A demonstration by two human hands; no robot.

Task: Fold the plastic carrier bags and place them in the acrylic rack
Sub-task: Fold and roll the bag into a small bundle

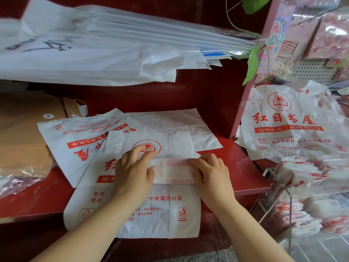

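A folded white carrier bag with red print [172,171] lies as a small rectangular packet on top of a flat unfolded bag [151,210] on the red shelf. My left hand [133,171] holds the packet's left end, thumb on its edge and fingers stretched over the bag behind. My right hand [209,173] presses on the packet's right end with its fingers laid across it. The clear acrylic rack [279,193] stands at the lower right, holding several folded bags [300,174].
More flat bags [79,137] lie spread behind on the red shelf [243,171]. A heap of printed bags [287,125] sits at the right. Brown envelopes [24,129] lie left, large white sheets [94,50] overhang above. A red post [247,99] divides the shelf from the right display.
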